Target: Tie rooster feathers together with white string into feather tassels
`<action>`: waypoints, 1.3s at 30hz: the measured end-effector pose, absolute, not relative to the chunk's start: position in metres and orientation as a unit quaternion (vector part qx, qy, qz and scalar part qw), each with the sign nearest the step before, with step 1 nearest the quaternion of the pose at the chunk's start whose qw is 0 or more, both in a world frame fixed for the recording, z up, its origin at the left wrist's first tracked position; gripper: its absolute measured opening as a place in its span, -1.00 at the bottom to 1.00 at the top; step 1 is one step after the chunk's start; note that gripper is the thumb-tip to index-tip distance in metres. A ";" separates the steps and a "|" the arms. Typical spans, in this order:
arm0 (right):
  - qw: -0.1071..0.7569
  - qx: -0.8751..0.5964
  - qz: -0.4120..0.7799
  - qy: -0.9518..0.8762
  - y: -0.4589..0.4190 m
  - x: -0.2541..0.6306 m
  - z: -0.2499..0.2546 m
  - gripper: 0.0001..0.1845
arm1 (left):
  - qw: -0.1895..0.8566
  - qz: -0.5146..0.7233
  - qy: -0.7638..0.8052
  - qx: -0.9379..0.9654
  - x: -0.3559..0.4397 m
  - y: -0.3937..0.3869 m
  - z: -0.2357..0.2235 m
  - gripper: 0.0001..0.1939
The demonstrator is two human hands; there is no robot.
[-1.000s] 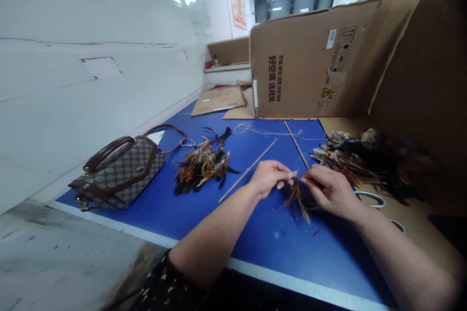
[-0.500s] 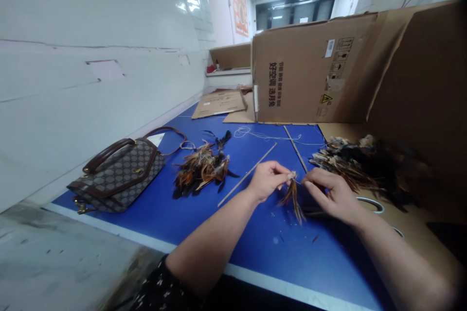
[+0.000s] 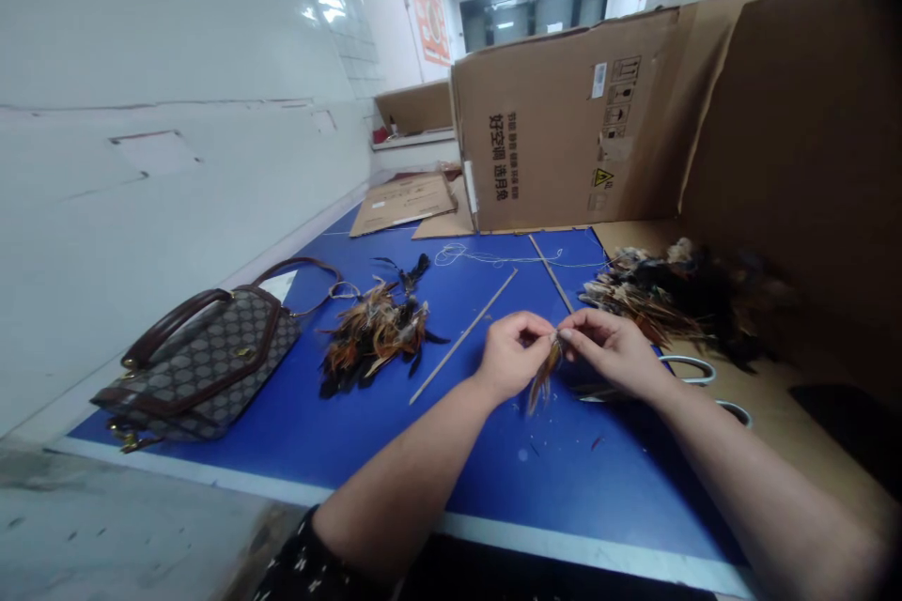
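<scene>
My left hand pinches the top end of a small feather bundle, whose brown feathers hang down over the blue table. Closed in a pinch, my right hand meets the left fingertips at that same top end. Whatever lies between the right fingertips is too small to make out. Partly beneath the right hand lies a pair of scissors, its pale handle loops showing to the right. A loose heap of brown and black feathers is left of my hands. More feather bundles are piled on the right.
A patterned handbag with brown trim stands at the left. Two thin strips, one left and one farther back, lie on the blue table. Pale thread trails behind them. A large cardboard box walls off the back.
My right hand has moved left to the bundle, closing the gap between my fingertips. The camera view has shifted slightly, and the scissors show a little more.
</scene>
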State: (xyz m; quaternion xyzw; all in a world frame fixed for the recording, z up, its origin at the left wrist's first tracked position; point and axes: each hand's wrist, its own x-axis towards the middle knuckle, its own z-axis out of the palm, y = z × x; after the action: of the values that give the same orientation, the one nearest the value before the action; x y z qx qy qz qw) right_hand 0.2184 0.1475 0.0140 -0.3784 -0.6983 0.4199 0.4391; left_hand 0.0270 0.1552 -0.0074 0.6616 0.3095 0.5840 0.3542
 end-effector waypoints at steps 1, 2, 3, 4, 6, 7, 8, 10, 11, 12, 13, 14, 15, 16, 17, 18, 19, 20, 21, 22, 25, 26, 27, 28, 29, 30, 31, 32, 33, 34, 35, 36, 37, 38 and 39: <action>0.445 -0.376 0.419 -0.696 0.147 0.217 0.015 -0.71 | 0.318 0.593 0.310 0.671 0.028 0.155 -0.007 -0.91; 0.450 -0.374 0.419 -0.694 0.146 0.217 0.015 -0.71 | 0.285 0.603 0.309 0.679 0.029 0.154 -0.008 -0.92; 0.454 -0.372 0.420 -0.692 0.145 0.216 0.016 -0.71 | 0.258 0.611 0.308 0.683 0.031 0.153 -0.009 -0.93; 0.457 -0.372 0.421 -0.690 0.145 0.215 0.017 -0.70 | 0.241 0.617 0.307 0.684 0.032 0.152 -0.010 -0.94; 0.464 -0.371 0.426 -0.682 0.144 0.214 0.019 -0.68 | 0.229 0.623 0.306 0.682 0.034 0.151 -0.013 -0.96; 0.467 -0.370 0.431 -0.678 0.143 0.214 0.020 -0.67 | 0.230 0.624 0.305 0.682 0.034 0.150 -0.014 -0.97; 0.468 -0.368 0.437 -0.674 0.143 0.214 0.021 -0.66 | 0.234 0.624 0.303 0.681 0.035 0.148 -0.015 -0.96; 0.467 -0.365 0.449 -0.669 0.143 0.214 0.022 -0.64 | 0.243 0.616 0.304 0.685 0.035 0.146 -0.014 -0.92; 0.464 -0.363 0.454 -0.668 0.143 0.214 0.022 -0.63 | 0.244 0.609 0.306 0.690 0.034 0.145 -0.013 -0.91; 0.462 -0.362 0.459 -0.667 0.144 0.214 0.022 -0.62 | 0.244 0.601 0.309 0.696 0.033 0.144 -0.012 -0.90; 0.459 -0.362 0.463 -0.666 0.144 0.215 0.022 -0.61 | 0.241 0.594 0.310 0.702 0.033 0.143 -0.010 -0.89; 0.457 -0.362 0.467 -0.665 0.145 0.216 0.021 -0.60 | 0.238 0.589 0.310 0.708 0.032 0.143 -0.008 -0.88; 0.455 -0.362 0.471 -0.663 0.145 0.217 0.021 -0.59 | 0.236 0.586 0.307 0.712 0.031 0.142 -0.007 -0.88; 0.451 -0.361 0.477 -0.662 0.146 0.219 0.020 -0.58 | 0.235 0.587 0.304 0.713 0.031 0.142 -0.005 -0.88; 0.445 -0.359 0.484 -0.662 0.147 0.220 0.019 -0.58 | 0.236 0.587 0.300 0.714 0.030 0.142 -0.005 -0.87; 0.437 -0.357 0.491 -0.664 0.147 0.222 0.019 -0.58 | 0.237 0.587 0.297 0.715 0.030 0.142 -0.004 -0.87; 0.428 -0.355 0.497 -0.666 0.147 0.224 0.019 -0.59 | 0.238 0.586 0.295 0.716 0.030 0.142 -0.004 -0.87; 0.418 -0.352 0.503 -0.670 0.147 0.226 0.020 -0.60 | 0.241 0.583 0.294 0.718 0.030 0.142 -0.005 -0.88; 0.410 -0.349 0.506 -0.673 0.147 0.227 0.020 -0.61 | 0.245 0.581 0.293 0.719 0.030 0.142 -0.005 -0.88; 0.404 -0.347 0.507 -0.677 0.147 0.228 0.021 -0.63 | 0.253 0.579 0.294 0.717 0.030 0.142 -0.006 -0.89; 0.395 -0.346 0.495 -0.692 0.145 0.230 0.023 -0.65 | 0.286 0.580 0.302 0.700 0.030 0.142 -0.007 -0.89; 0.394 -0.348 0.488 -0.697 0.145 0.229 0.023 -0.65 | 0.296 0.583 0.307 0.692 0.031 0.142 -0.007 -0.89; 0.393 -0.351 0.481 -0.701 0.145 0.229 0.024 -0.64 | 0.301 0.585 0.311 0.685 0.031 0.142 -0.007 -0.88; 0.394 -0.355 0.474 -0.703 0.145 0.229 0.024 -0.64 | 0.304 0.588 0.314 0.680 0.031 0.142 -0.006 -0.88; 0.397 -0.359 0.467 -0.703 0.145 0.228 0.024 -0.63 | 0.305 0.591 0.315 0.677 0.032 0.142 -0.005 -0.88; 0.401 -0.364 0.462 -0.702 0.146 0.228 0.025 -0.62 | 0.304 0.594 0.314 0.676 0.032 0.142 -0.005 -0.88; 0.404 -0.369 0.458 -0.701 0.146 0.228 0.025 -0.61 | 0.299 0.595 0.313 0.677 0.032 0.142 -0.004 -0.89; 0.409 -0.372 0.454 -0.699 0.147 0.227 0.024 -0.61 | 0.292 0.595 0.311 0.681 0.032 0.142 -0.003 -0.90; 0.415 -0.374 0.451 -0.696 0.147 0.227 0.024 -0.61 | 0.283 0.595 0.310 0.686 0.031 0.143 -0.002 -0.91; 0.420 -0.374 0.448 -0.695 0.147 0.226 0.023 -0.61 | 0.275 0.594 0.309 0.690 0.031 0.143 -0.002 -0.91; 0.426 -0.374 0.444 -0.694 0.148 0.226 0.022 -0.62 | 0.269 0.593 0.310 0.693 0.031 0.143 -0.001 -0.92; 0.432 -0.374 0.439 -0.694 0.148 0.225 0.021 -0.64 | 0.267 0.590 0.313 0.695 0.030 0.142 -0.001 -0.92; 0.438 -0.375 0.429 -0.695 0.148 0.225 0.019 -0.66 | 0.272 0.586 0.316 0.695 0.030 0.142 -0.002 -0.93; 0.443 -0.377 0.415 -0.700 0.148 0.224 0.018 -0.68 | 0.282 0.580 0.321 0.694 0.030 0.142 -0.003 -0.93; 0.447 -0.379 0.395 -0.707 0.149 0.223 0.016 -0.70 | 0.298 0.573 0.327 0.690 0.030 0.142 -0.004 -0.92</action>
State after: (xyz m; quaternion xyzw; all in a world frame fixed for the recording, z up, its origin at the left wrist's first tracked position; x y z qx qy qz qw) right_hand 0.2229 0.1485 0.0161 -0.3793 -0.7072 0.3949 0.4472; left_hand 0.0298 0.1420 -0.0036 0.6898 0.3274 0.5727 0.2984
